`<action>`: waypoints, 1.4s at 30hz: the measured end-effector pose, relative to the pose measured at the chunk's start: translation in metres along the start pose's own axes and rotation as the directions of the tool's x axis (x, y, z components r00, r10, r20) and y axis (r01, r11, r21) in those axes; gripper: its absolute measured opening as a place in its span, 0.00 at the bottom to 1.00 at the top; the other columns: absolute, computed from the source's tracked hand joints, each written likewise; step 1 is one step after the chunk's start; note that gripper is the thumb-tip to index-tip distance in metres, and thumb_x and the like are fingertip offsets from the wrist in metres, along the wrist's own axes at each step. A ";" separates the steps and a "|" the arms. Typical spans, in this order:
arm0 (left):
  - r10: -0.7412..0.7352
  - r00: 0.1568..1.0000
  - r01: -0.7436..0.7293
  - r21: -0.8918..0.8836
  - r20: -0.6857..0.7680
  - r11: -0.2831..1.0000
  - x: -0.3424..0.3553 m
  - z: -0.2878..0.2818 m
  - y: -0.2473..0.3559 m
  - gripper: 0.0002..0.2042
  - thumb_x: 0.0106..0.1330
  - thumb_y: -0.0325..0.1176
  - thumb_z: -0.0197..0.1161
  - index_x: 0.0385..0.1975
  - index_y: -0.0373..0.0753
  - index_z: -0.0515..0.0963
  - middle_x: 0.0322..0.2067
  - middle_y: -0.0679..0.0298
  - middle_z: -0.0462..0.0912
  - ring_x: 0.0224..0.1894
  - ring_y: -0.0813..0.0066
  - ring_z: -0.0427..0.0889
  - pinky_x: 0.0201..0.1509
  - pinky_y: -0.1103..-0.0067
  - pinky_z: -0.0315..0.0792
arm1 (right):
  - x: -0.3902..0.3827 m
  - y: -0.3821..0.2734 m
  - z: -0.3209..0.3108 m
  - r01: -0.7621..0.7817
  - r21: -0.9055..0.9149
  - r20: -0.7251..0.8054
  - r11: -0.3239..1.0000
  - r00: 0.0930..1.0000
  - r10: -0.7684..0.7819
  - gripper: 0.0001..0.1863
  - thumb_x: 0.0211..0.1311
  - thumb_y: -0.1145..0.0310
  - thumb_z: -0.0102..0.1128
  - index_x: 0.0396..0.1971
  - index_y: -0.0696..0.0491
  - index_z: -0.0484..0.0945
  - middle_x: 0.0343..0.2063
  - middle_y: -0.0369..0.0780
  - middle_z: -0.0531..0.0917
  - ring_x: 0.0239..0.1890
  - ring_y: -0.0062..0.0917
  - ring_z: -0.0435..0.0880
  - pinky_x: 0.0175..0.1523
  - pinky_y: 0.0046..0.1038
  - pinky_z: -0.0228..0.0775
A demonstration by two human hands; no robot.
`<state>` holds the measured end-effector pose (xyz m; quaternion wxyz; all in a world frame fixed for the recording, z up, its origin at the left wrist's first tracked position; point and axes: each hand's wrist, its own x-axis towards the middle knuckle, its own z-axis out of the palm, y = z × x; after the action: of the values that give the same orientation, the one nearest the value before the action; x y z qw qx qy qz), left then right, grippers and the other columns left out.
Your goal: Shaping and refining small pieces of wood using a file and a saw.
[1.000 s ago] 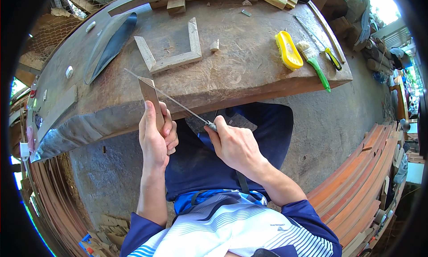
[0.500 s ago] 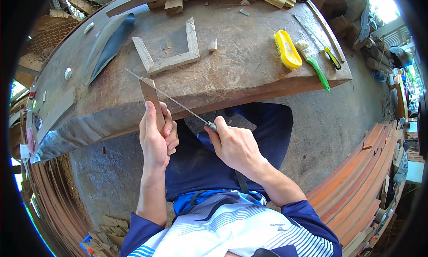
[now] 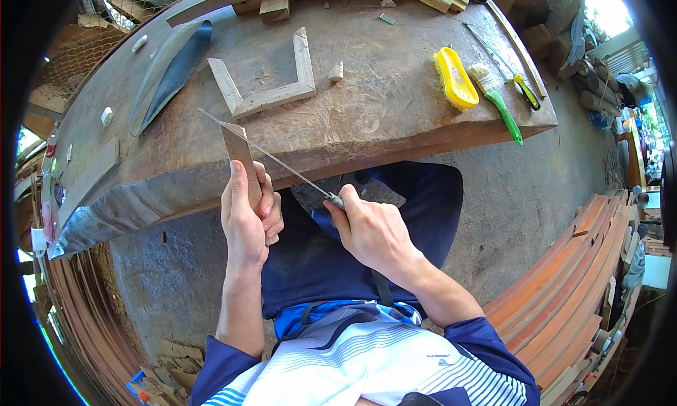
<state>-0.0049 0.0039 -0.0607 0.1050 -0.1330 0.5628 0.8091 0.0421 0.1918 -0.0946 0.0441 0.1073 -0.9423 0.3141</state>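
Note:
My left hand [image 3: 248,212] is closed around a short wooden strip [image 3: 238,146], which it holds upright with the slanted upper end clear of the fingers. In my right hand [image 3: 374,230] is the grip of a slim, straight metal file [image 3: 293,169]. Its long thin blade runs up and left and lies across the strip near the slanted end; whether the two touch there, I cannot tell. Most of the grip is hidden inside my right fingers. Just beyond the strip, a three-sided wooden frame [image 3: 275,97] rests on the workbench [image 3: 367,117].
A small wood offcut [image 3: 336,72] sits beside the frame. Toward the right lie a yellow brush [image 3: 455,80], a green-handled paintbrush [image 3: 499,108] and a yellow-and-black-handled tool [image 3: 526,92]. A curved dark sheet [image 3: 176,75] stands at the left. Long boards [image 3: 557,265] are stacked at lower right.

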 end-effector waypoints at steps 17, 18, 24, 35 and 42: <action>-0.005 1.000 0.005 0.006 -0.012 1.000 -0.002 0.004 -0.001 0.26 0.79 0.63 0.47 0.38 0.43 0.71 0.15 0.76 0.58 0.11 0.90 0.52 0.11 0.87 0.46 | -0.004 0.002 0.000 -0.008 0.020 -0.009 1.000 1.000 0.008 0.16 0.76 0.62 0.58 0.31 0.57 0.69 0.17 0.46 0.82 0.17 0.42 0.83 0.20 0.40 0.72; -0.005 1.000 0.005 0.006 -0.011 1.000 -0.002 0.004 -0.001 0.26 0.79 0.63 0.47 0.38 0.43 0.71 0.15 0.76 0.58 0.11 0.90 0.52 0.11 0.87 0.46 | -0.005 0.002 0.000 -0.006 0.021 -0.015 1.000 1.000 0.006 0.16 0.76 0.62 0.59 0.32 0.57 0.69 0.17 0.46 0.83 0.17 0.42 0.83 0.20 0.40 0.72; -0.022 1.000 0.022 -0.005 -0.008 1.000 -0.005 0.007 -0.008 0.26 0.79 0.64 0.46 0.38 0.44 0.70 0.16 0.75 0.59 0.11 0.89 0.52 0.11 0.86 0.45 | -0.008 0.005 0.001 -0.018 0.022 -0.001 1.000 1.000 0.018 0.16 0.76 0.62 0.58 0.33 0.57 0.69 0.17 0.47 0.83 0.17 0.43 0.84 0.20 0.41 0.72; 0.011 1.000 -0.011 -0.004 -0.006 1.000 0.004 -0.002 0.003 0.27 0.79 0.65 0.45 0.38 0.44 0.71 0.15 0.76 0.59 0.10 0.89 0.50 0.09 0.85 0.45 | -0.008 -0.010 -0.005 -0.034 -0.022 0.003 0.999 0.999 0.034 0.13 0.75 0.65 0.59 0.34 0.58 0.68 0.13 0.48 0.79 0.16 0.43 0.82 0.20 0.42 0.70; -0.091 0.995 0.093 0.093 -0.028 0.991 -0.017 0.018 -0.004 0.26 0.80 0.63 0.44 0.37 0.43 0.72 0.14 0.76 0.62 0.10 0.90 0.54 0.10 0.86 0.45 | -0.003 -0.018 -0.012 -0.045 -0.080 0.024 0.996 0.999 0.047 0.13 0.75 0.66 0.59 0.35 0.58 0.69 0.13 0.47 0.79 0.16 0.43 0.82 0.20 0.42 0.70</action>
<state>0.0107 0.0216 -0.0531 0.1417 -0.1632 0.5946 0.7745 0.0497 0.1859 -0.0752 0.0289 0.0876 -0.9567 0.2760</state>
